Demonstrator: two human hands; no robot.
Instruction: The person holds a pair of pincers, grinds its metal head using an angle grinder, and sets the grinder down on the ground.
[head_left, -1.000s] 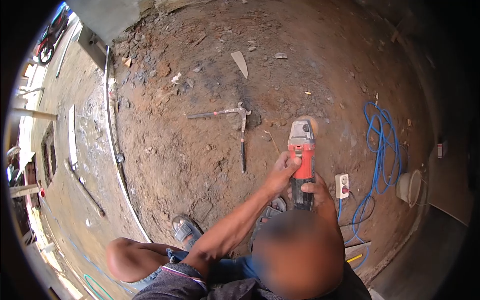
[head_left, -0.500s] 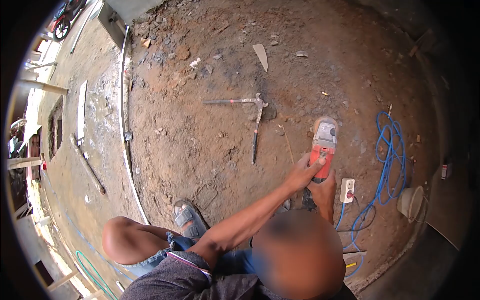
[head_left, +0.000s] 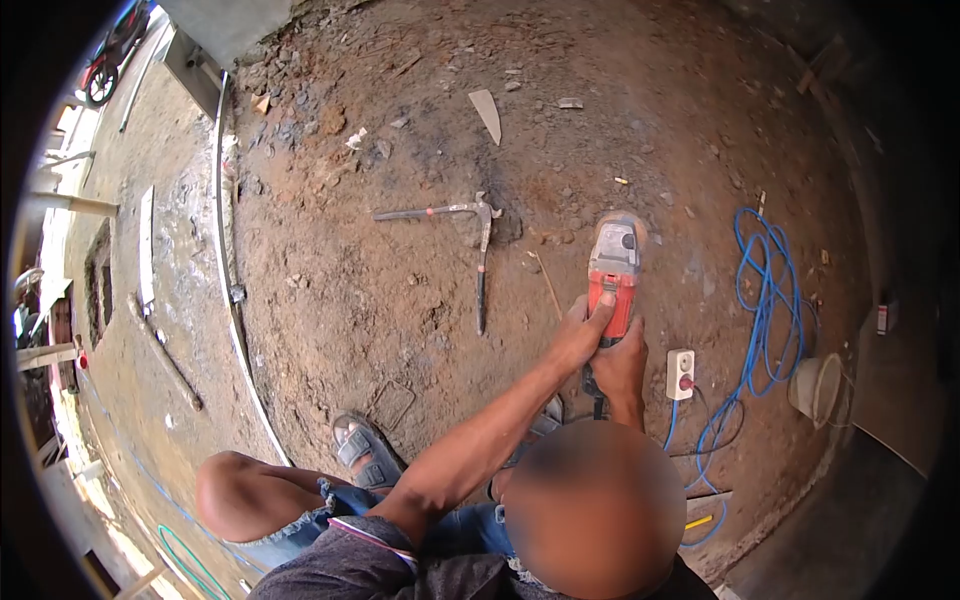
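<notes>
Both of my hands are wrapped round a red and grey angle grinder [head_left: 612,285], which is held out in front of me above the dirt floor. My left hand [head_left: 580,332] grips the side of the red body, its thumb on top. Farther back, my right hand [head_left: 622,362] closes round the rear of the tool. The round disc [head_left: 633,228] shows at the far end, past the grey head, and looks blurred. To the left of the grinder two hammers [head_left: 483,265] lie with their heads together. A thin stick [head_left: 548,283] lies close by.
A white socket block [head_left: 680,375] with a plug in it lies to the right, beside a tangled blue cable [head_left: 770,300]. A whitish bucket [head_left: 818,388] stands beyond. A long metal strip [head_left: 222,230] runs along the left. My sandalled foot [head_left: 366,452] is below.
The whole view has shifted a little to the left. The grinder has turned slightly, and more of its disc shows on the right side. Both hands keep their hold.
</notes>
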